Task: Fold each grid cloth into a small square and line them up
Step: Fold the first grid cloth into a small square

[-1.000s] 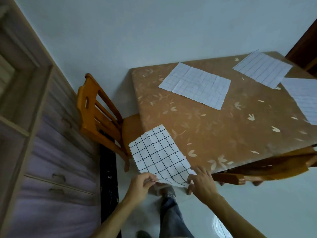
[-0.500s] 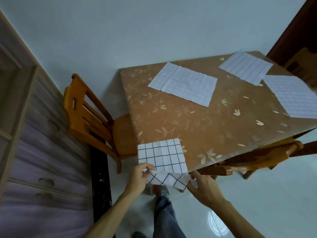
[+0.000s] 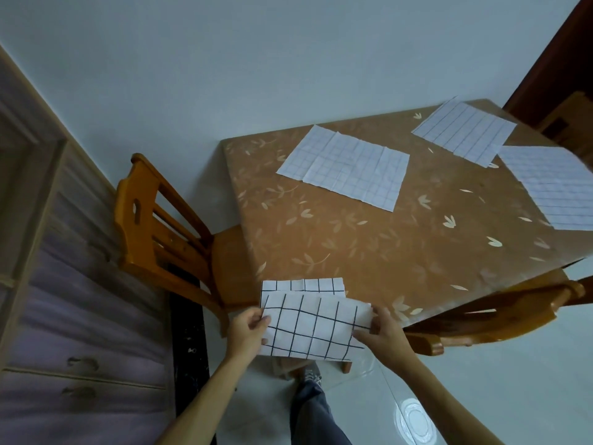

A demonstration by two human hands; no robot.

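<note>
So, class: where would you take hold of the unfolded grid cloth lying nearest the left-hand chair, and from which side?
I'd pinch the grid cloth by its two near corners, reaching from the table's near edge: it lies flat, so only corners and edges offer a hold.

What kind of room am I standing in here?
Probably a home dining area: a table with a leaf-print cover, a wooden chair beside it, and a cabinet with drawers on the left.

The brown, leaf-patterned table point(image 3: 369, 252) fills the right of the frame. Three grid cloths lie flat on it: centre cloth point(image 3: 343, 168) upper middle, far cloth point(image 3: 465, 133) upper right, edge cloth point(image 3: 555, 184) at the right border.
</note>
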